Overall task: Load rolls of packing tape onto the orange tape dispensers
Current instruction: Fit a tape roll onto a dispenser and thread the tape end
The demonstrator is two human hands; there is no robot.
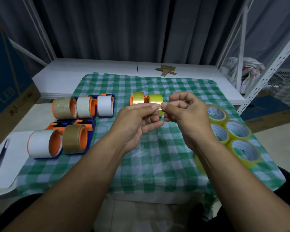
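Observation:
My left hand (pixel 136 121) and my right hand (pixel 184 113) meet above the middle of the green checked cloth (pixel 157 164), both pinching a small clear piece of tape (pixel 159 108) between thumb and fingertips. Just behind the hands two orange dispensers (pixel 146 99) carry yellowish tape rolls. On the left stand three loaded dispensers (pixel 84 107) in a back row and two more (pixel 59 142) in front, holding white, clear and brown rolls. Several loose yellowish tape rolls (pixel 234 133) lie flat at the right, partly hidden by my right forearm.
A pen (pixel 1 156) lies on the white table at the far left. Brown cardboard scraps (pixel 166 70) sit on the far white surface. A cardboard box (pixel 10 91) stands at the left, and a white metal shelf frame (pixel 264 76) with a bag stands at the right.

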